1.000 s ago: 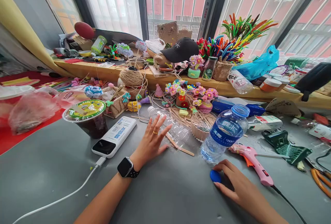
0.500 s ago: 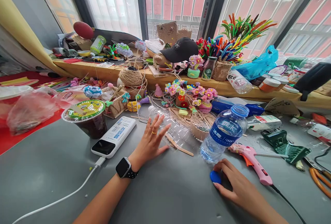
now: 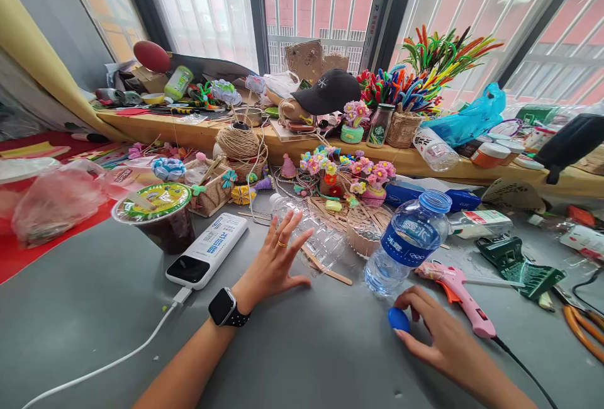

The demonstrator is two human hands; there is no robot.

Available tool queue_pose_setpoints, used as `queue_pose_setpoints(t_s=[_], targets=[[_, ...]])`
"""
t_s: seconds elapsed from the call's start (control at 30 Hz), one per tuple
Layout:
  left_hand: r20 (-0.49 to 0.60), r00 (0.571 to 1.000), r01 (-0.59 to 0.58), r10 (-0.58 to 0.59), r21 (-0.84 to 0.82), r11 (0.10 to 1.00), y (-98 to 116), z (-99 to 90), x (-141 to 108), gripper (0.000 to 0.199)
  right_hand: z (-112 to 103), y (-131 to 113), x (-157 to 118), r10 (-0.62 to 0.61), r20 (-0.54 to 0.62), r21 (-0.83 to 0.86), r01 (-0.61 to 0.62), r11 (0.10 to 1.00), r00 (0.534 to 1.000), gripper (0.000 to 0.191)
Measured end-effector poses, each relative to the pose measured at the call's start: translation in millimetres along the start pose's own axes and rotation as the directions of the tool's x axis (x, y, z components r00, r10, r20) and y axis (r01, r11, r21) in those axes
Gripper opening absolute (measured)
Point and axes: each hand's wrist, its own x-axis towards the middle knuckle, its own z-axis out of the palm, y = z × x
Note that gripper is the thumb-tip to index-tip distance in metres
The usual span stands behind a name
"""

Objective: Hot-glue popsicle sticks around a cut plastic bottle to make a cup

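My left hand (image 3: 276,258) is spread above the grey table (image 3: 302,346), a ring on one finger, its fingertips in front of a clear empty plastic bottle (image 3: 325,239) that lies on its side. Low on the right, my right hand (image 3: 434,333) has thumb and fingers around a round blue cap (image 3: 399,319). Just behind that hand stands an uncapped water bottle (image 3: 408,242) with a blue label. A wooden stick (image 3: 335,272) lies between the two bottles, near the clear one.
A pink glue gun (image 3: 467,302) and orange-handled scissors (image 3: 582,330) lie at right. At left are a lidded cup (image 3: 163,223) and a white power bank (image 3: 207,252) with a cable. Craft flowers (image 3: 372,173) and a twine ball (image 3: 238,141) sit at the back.
My right hand and the blue cap have shifted slightly to the right. The left hand stays spread, nearly in the same place.
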Motion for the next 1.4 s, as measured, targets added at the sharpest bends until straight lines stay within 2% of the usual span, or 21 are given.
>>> queue_pose_setpoints(t_s=[0.1,0.17,0.23,0.3,0.43,0.5,0.67,0.83,1.0,1.27,1.4], targets=[[-0.025,1.0,-0.001,0.0,-0.043,0.999,3,-10.7,5,0.09,-32,-2,0,-0.036,-0.035,0.015,0.037,0.999,0.999,0.019],[-0.069,0.997,0.02,-0.026,-0.083,0.996,9,-20.0,10,0.09,-62,-6,1,-0.076,-0.124,0.022,0.079,0.997,0.989,0.023],[-0.135,0.989,0.044,-0.064,-0.143,0.989,19,-28.6,17,0.085,-93,-13,6,-0.121,-0.261,-0.008,0.123,0.992,0.958,0.027],[-0.195,0.975,0.062,-0.107,-0.225,0.972,33,-34.8,25,0.078,-119,-24,16,-0.175,-0.447,-0.086,0.152,0.985,0.877,0.03],[-0.2,0.973,0.042,-0.118,-0.349,0.936,61,-37.4,44,0.066,-148,-47,43,-0.243,-0.505,-0.27,0.116,0.956,0.829,0.032],[-0.169,0.98,0.031,-0.108,-0.404,0.914,73,-34.4,54,0.066,-153,-55,56,-0.265,-0.496,-0.31,0.116,0.944,0.827,0.034],[-0.115,0.989,0.019,-0.092,-0.522,0.853,94,-22.8,79,0.072,-165,-60,74,-0.322,-0.323,-0.377,0.191,0.906,0.89,0.045],[-0.103,0.986,0.044,-0.134,-0.609,0.792,110,-12.7,102,0.079,-178,-59,79,-0.242,-0.231,-0.378,0.143,0.915,0.942,0.042],[-0.057,0.975,0.12,-0.217,-0.683,0.72,114,-3.9,116,0.091,-177,-55,75,-0.156,-0.152,-0.238,0.117,0.964,0.976,0.041],[0.107,0.984,0.177,-0.146,-0.732,0.657,107,-6.5,127,0.09,-163,-48,66,-0.076,-0.196,0.048,0.088,0.995,0.978,0.042],[0.105,0.979,0.193,-0.172,-0.736,0.649,108,-5.3,127,0.087,-150,-40,70,-0.068,-0.235,0.297,0.138,0.945,0.97,0.04]])
